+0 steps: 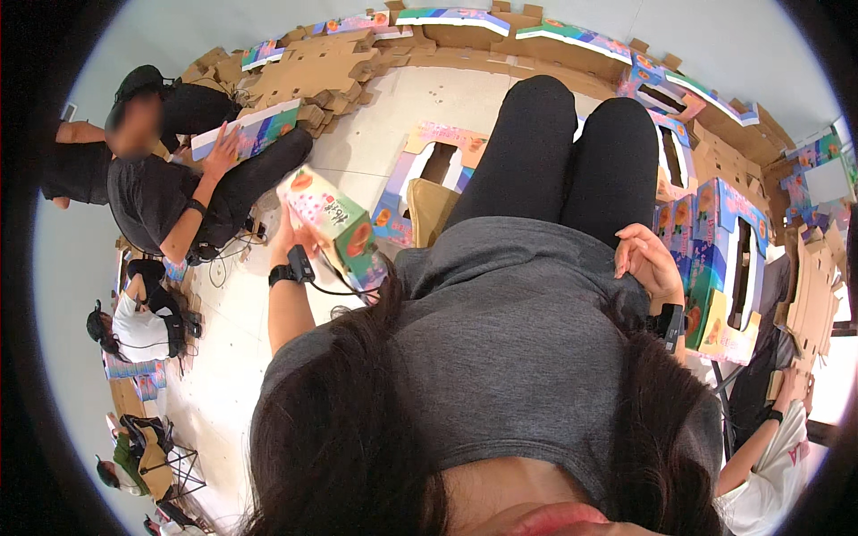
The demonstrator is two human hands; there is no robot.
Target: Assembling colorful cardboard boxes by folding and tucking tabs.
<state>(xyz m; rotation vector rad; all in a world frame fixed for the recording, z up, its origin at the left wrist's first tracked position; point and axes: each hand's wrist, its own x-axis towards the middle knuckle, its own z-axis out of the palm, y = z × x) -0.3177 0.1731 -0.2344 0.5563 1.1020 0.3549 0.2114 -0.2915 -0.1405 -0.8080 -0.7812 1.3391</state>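
Note:
My left hand (302, 234) grips a cardboard carton (335, 228) printed with peaches in pink, white and green, held out to the left of my lap. The fingers behind the carton are partly hidden. By my right thigh rests my right hand (649, 260), its fingers loosely bent and apart, with nothing seen in it. Just beyond that hand stand several printed cartons (719, 268) with cut-out openings, close together. On the floor left of my knees lies another printed carton (407, 192) with a brown flap raised.
Stacked flat brown cardboard (308, 71) and printed cartons (572, 40) line the far wall. At left a seated co-worker (147, 192) holds a printed carton piece (259, 129). Other people sit further down the left side. A person's arm (760, 442) reaches toward brown cardboard (809, 304) at right.

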